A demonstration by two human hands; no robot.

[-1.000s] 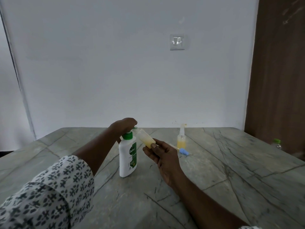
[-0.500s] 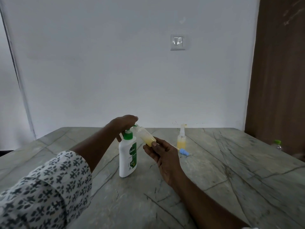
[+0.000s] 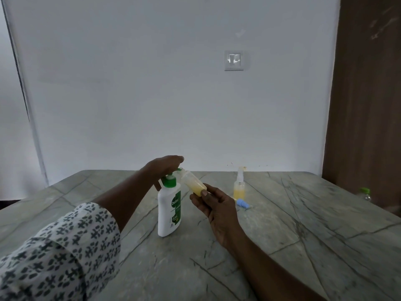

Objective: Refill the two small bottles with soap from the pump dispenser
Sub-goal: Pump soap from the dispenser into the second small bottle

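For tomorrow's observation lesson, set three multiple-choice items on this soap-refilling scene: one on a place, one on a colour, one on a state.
1. Where does the blue cap lie?
A. on the table, near the standing spray bottle
B. on the dispenser
C. in the left hand

2. What colour is the soap dispenser's pump collar?
A. red
B. green
C. black

3. How is the small bottle in the right hand held?
A. upright
B. upside down
C. tilted, mouth at the nozzle

Answers: 1 A, it rests beside the spray bottle. 2 B, the soap dispenser has a green collar. 3 C, the right hand slants the small bottle toward the nozzle under the left hand.
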